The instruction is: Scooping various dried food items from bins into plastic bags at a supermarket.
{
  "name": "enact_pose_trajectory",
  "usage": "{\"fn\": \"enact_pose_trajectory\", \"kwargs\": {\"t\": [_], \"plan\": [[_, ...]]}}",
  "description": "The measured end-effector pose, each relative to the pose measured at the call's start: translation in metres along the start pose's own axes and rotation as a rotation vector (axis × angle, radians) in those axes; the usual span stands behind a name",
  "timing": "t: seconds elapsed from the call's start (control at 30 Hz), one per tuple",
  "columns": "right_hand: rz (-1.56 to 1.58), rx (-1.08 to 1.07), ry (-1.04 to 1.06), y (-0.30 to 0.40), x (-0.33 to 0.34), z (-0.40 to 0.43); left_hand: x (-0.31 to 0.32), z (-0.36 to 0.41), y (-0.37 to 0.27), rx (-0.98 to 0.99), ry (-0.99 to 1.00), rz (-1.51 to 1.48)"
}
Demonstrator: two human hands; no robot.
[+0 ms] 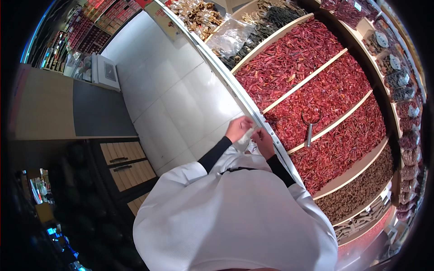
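Note:
My left hand (240,128) hovers beside the metal rim (249,108) of a dry-goods display counter, slightly blurred, its fingers curled. My right hand (264,143) is close by, over the same rim, with fingers loosely bent and nothing visible in it. Whether the left fingers pinch something small is hard to see. A metal-handled scoop (309,134) lies among dried red chillies (291,118), to the right of my hands. Its handle rests across a pale wooden divider (339,119). More dried chillies (342,145) fill the neighbouring compartments.
Brown dried spice (359,183) and bark-like sticks (364,216) occupy nearer bins. Beyond the chillies are dark dried goods (284,15) and a clear plastic bag (232,35). Packaged goods (401,81) line the far right. Tiled floor (179,91) separates the counter from a cabinet (130,162).

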State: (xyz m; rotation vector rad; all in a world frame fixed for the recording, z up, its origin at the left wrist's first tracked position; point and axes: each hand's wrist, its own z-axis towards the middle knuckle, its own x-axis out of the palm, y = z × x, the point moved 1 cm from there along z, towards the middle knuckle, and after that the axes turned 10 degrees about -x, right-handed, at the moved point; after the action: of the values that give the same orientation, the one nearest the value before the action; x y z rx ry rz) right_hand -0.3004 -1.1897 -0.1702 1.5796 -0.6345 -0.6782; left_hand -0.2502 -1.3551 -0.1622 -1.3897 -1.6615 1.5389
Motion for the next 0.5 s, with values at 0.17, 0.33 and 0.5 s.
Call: {"fn": "enact_pose_trajectory", "kwargs": {"t": [0.17,0.33,0.5], "plan": [[0.098,-0.036,-0.118,0.011,-0.001,0.028,-0.079,0.102,-0.035,0.197,-0.219,0.391],[0.074,0.011,-0.245,0.010,-0.001,0.049,-0.158,0.231,-0.060,0.493,-0.397,0.722],[0.084,0.072,-0.418,0.010,0.025,0.075,-0.194,0.337,-0.076,0.681,-0.191,1.064]]}}
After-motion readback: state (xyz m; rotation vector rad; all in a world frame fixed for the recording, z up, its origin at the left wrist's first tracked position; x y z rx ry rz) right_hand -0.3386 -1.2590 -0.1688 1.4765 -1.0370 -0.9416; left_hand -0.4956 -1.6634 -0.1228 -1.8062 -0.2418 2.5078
